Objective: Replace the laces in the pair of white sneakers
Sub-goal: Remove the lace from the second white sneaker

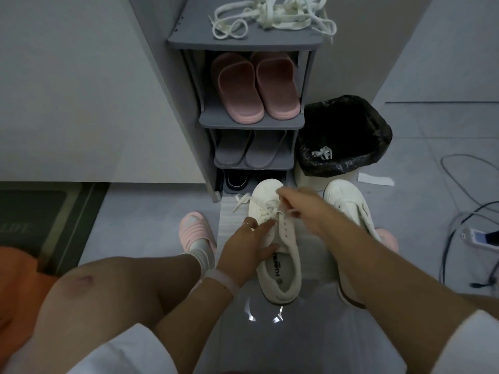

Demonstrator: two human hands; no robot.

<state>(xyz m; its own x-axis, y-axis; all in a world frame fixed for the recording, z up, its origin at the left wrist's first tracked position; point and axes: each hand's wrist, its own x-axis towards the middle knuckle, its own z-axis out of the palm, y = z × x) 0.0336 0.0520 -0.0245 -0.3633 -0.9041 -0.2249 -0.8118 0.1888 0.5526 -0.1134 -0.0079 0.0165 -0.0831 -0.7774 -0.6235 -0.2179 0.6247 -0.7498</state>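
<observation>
The white sneaker [272,238] I am working on lies on the floor between my knees, toe toward the shoe rack [244,122], its opening facing up at me and its lace [266,209] partly threaded, one loose end trailing off the left side of the toe. My left hand [247,245] holds that shoe by its left side, thumb curled over the edge near the tongue and fingers spread against the upper by the eyelets. My right hand [302,205] is above the toe half of the shoe, fingertips pinched together on a strand of the lace and lifting it. The second white sneaker [348,205] sits just beside the first on the right, partly hidden behind my right forearm. Right of the rack stands a bin lined with a black bag [344,136]; a small bundle of white lace [322,153] rests inside it near the front rim. On the rack's top shelf lies a tangled heap of cream laces [272,17]. The shelf below holds a pair of pink slippers [255,87], the next one a pair of grey slippers [252,148], and the lowest holds dark shoes [237,180] I can only partly make out. On my left foot is a pink slipper [195,232] over a pale sock. Cables [469,211] trail across the floor at the far right.
</observation>
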